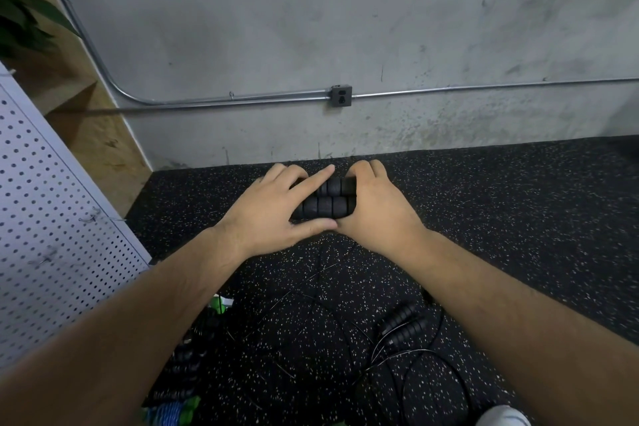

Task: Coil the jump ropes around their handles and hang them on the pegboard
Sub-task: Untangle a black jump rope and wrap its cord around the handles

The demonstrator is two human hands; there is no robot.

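Two black ribbed jump rope handles [326,206] lie side by side, held up in front of me over the speckled floor. My left hand [273,211] grips their left end, index finger stretched across the top. My right hand [373,204] grips their right end with curled fingers. A thin black rope [311,290] trails down from the handles toward the floor. Another pair of black handles [403,322] lies on the floor with loose thin rope around it. The white pegboard [52,218] leans at the left, with small wire hooks [90,218] on it.
More black handles [183,367] and a blue and green rope bundle [173,413] lie at the lower left. A concrete wall with a conduit and outlet box [341,96] stands ahead. A wooden shelf [86,121] and plant leaves [20,21] are at upper left.
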